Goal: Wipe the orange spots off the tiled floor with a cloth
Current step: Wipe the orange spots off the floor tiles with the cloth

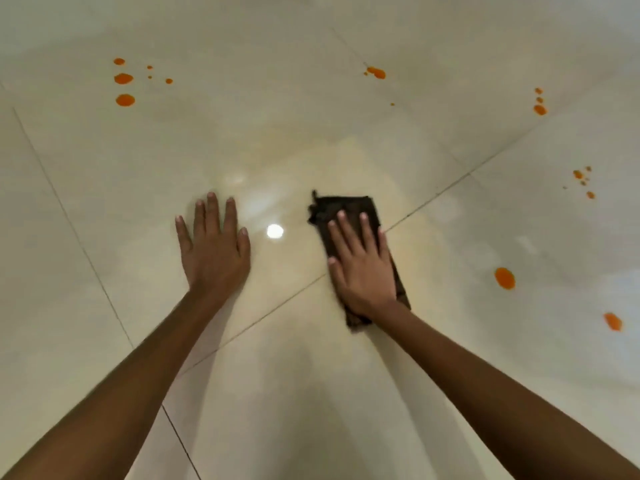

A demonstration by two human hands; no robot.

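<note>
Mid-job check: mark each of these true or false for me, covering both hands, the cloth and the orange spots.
1. The right hand lies flat on the cloth. True.
2. The left hand holds a second cloth. False: it rests flat on the bare floor and holds nothing.
3. The cloth covers the large orange spot on the right. False: that spot lies uncovered, apart from the cloth and to its right.
4. A cluster of orange spots is on the floor at the far left. True.
</note>
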